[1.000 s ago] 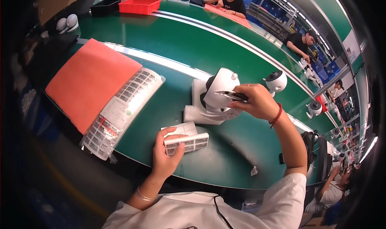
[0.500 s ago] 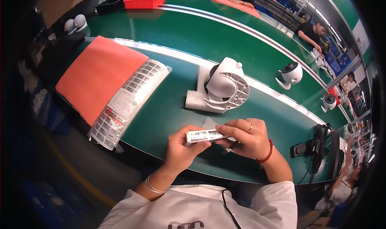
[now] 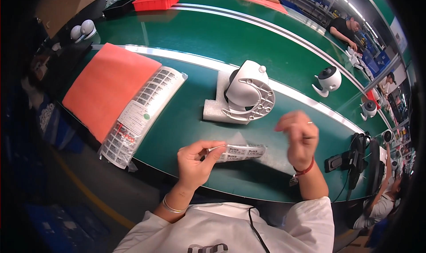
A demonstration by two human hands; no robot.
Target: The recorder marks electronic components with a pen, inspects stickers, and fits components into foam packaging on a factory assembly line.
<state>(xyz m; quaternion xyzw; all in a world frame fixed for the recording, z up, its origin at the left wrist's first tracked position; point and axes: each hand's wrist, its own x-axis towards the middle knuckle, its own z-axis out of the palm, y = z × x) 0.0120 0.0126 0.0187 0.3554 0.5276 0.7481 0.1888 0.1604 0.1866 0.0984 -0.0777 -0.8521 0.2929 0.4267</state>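
Between its thumb and fingers, my left hand [image 3: 194, 163] grips one end of a sheet of small printed labels [image 3: 243, 152], held over the near table edge. Its other end extends toward the right, partly curled. My right hand [image 3: 301, 139] is apart from the sheet, raised to its right; motion smears the fingers, so whether they pinch a label cannot be made out. Beyond the hands, a white round camera body [image 3: 248, 91] lies tipped with the ribbed underside of its base showing. It rests on a white foam block [image 3: 215, 111].
An orange sheet [image 3: 111, 86] lies at left, beside bagged label sheets [image 3: 135, 117]. A black device with cables [image 3: 353, 157] sits at right. White cameras [image 3: 328, 80] stand on the green belt [image 3: 186, 35]. A red tray [image 3: 156, 1] is far left; several people work around.
My right hand has let go of the label sheet and moved up and to the right. More of the sheet now shows, spread from my left hand.
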